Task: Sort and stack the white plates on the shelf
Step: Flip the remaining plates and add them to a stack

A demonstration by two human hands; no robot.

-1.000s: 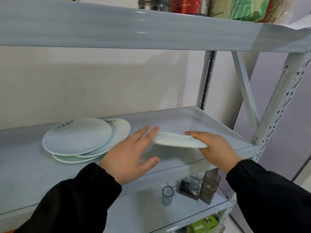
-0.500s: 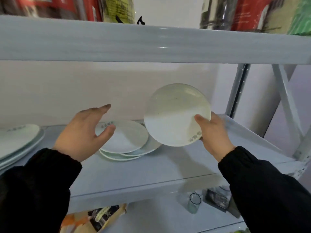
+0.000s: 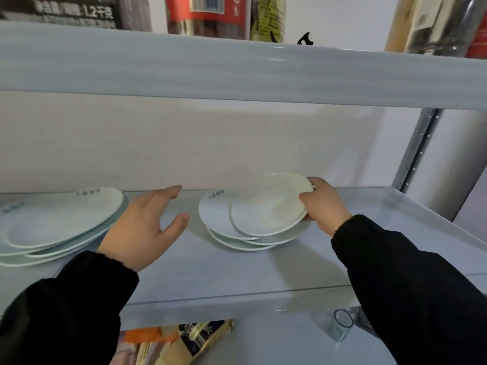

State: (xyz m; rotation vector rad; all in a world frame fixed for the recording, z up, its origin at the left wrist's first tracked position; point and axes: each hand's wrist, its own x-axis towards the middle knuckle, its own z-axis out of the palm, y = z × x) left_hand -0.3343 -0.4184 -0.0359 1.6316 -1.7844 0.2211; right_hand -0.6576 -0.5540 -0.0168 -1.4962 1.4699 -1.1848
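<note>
My right hand (image 3: 324, 205) grips the right rim of a small white plate (image 3: 266, 206), which lies tilted on top of a loose stack of small white plates (image 3: 218, 219) in the middle of the grey shelf (image 3: 237, 272). Larger white plates (image 3: 60, 222) form another uneven stack at the shelf's left end. My left hand (image 3: 143, 227) hovers between the two stacks with fingers spread, holding nothing and touching neither stack.
An upper shelf board (image 3: 237, 69) hangs low overhead with bags and bottles on it. A steel upright (image 3: 419, 151) stands at the back right. Below, a glass (image 3: 340, 325) and packaged goods (image 3: 184, 341) sit on the lower shelf.
My right hand has lowered the small plate from upright in the air onto the middle stack. My left hand moved right and down, toward the gap between the stacks.
</note>
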